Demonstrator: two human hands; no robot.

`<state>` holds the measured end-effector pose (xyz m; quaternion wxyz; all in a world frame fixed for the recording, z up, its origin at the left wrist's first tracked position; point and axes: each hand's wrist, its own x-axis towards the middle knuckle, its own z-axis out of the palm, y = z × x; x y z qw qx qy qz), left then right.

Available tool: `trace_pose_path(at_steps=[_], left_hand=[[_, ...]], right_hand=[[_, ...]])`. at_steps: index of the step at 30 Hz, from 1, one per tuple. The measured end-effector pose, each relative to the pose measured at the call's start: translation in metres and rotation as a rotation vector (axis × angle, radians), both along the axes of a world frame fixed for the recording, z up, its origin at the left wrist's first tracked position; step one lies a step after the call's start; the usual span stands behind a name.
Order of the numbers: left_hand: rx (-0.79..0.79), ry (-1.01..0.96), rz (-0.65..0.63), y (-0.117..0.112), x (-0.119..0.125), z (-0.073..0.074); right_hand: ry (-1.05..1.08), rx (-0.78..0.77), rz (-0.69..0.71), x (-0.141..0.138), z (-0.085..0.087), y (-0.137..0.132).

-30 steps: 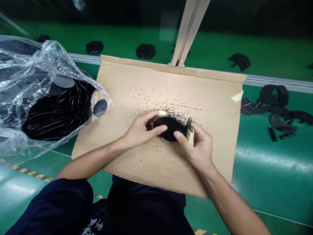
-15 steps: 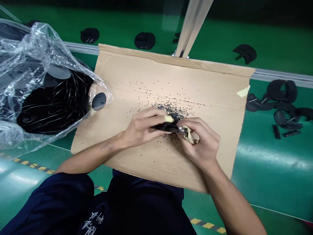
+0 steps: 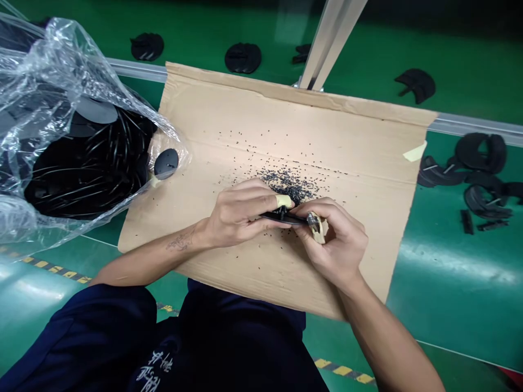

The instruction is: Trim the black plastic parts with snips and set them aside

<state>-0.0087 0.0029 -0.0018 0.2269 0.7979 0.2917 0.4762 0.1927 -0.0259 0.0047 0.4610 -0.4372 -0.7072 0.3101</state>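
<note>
My left hand [image 3: 232,215] is closed on the near side of a thin black plastic disc [image 3: 284,218], which is tilted almost edge-on to me. Pale yellow tape [image 3: 283,201] is wrapped round one of its fingers. My right hand [image 3: 341,234] grips a small metal tool [image 3: 316,227] wrapped in pale yellow tape, its tip against the disc's right end. Fingers hide most of the tool, and I cannot tell its exact kind. Behind the hands, small black plastic scraps [image 3: 286,185] lie heaped and scattered on a cardboard sheet [image 3: 196,114].
A clear plastic bag [image 3: 73,49] full of black discs stands open at the left, with one round disc [image 3: 166,163] at its mouth. Black curved pieces [image 3: 480,152] lie on the green surface at the right. A metal post [image 3: 333,43] rises beyond the cardboard.
The metal tool has turned in my right hand at the disc's right end. The disc has tipped slightly and moved a little to the right. The whole view has shifted slightly.
</note>
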Motion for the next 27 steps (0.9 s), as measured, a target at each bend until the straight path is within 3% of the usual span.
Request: trace_pose_path(at_steps=[9, 15, 19, 27], left_hand=[[-0.011, -0.020, 0.014, -0.002, 0.002, 0.002], [-0.164, -0.008, -0.068, -0.003, 0.002, 0.002], [-0.206, -0.040, 0.018, -0.002, -0.002, 0.002], [-0.138, -0.068, -0.020, 0.003, -0.007, 0.000]], right_hand=[[0.011, -0.052, 0.024, -0.001, 0.002, 0.000], [0.054, -0.132, 0.008, 0.001, 0.003, 0.000], [-0.011, -0.185, 0.036, 0.008, 0.005, 0.005], [-0.344, 0.156, 0.067, 0.018, 0.000, 0.013]])
